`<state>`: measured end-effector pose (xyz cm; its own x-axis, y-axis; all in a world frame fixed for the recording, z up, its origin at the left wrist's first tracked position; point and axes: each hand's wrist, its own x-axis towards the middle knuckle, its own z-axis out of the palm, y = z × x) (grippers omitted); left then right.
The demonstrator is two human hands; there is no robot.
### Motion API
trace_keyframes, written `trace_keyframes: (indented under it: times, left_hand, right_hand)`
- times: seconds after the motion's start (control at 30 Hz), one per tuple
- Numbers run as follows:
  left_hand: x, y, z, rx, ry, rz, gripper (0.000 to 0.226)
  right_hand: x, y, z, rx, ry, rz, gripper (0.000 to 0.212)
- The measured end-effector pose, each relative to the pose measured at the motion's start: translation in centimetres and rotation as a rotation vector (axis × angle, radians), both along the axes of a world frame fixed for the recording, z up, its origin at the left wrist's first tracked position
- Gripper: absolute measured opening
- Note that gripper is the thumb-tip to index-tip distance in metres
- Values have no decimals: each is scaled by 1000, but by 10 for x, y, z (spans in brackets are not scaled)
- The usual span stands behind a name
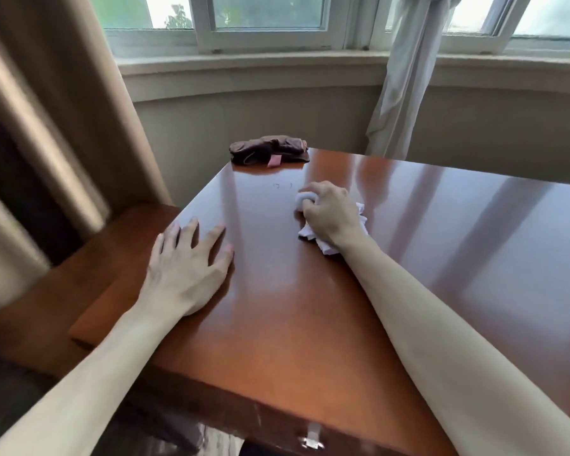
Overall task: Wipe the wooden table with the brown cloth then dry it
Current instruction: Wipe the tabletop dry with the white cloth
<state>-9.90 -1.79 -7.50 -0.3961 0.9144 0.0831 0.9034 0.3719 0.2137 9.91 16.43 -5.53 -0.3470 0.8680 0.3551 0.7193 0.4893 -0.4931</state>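
Note:
The glossy wooden table (pixel 310 307) fills the middle of the head view. A brown cloth (pixel 269 150) with a pink tag lies bunched at the table's far left corner, touched by neither hand. My right hand (pixel 329 213) grips a crumpled white paper towel (pixel 323 240) and presses it onto the tabletop, a little in front of the brown cloth. My left hand (pixel 191 268) lies flat on the table near its left edge, fingers spread and holding nothing.
A lower wooden ledge (pixel 89 281) adjoins the table's left side. Beige curtains (pixel 46 126) hang at the left and a white curtain (pixel 405 77) at the back right, under the windows. A metal drawer handle (pixel 311 439) shows on the table's front.

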Motion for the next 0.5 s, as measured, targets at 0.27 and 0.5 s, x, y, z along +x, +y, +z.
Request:
trace_keyframes:
  times: [0.27,0.5]
  left_hand:
    - [2,-1,-1,41,1,11,63]
    - [4,-1,-2,46,11,12,65]
  right_hand:
    - [-126,37,-2,0,-100,282,29]
    - [-151,68,-6,-2,-80,186,29]
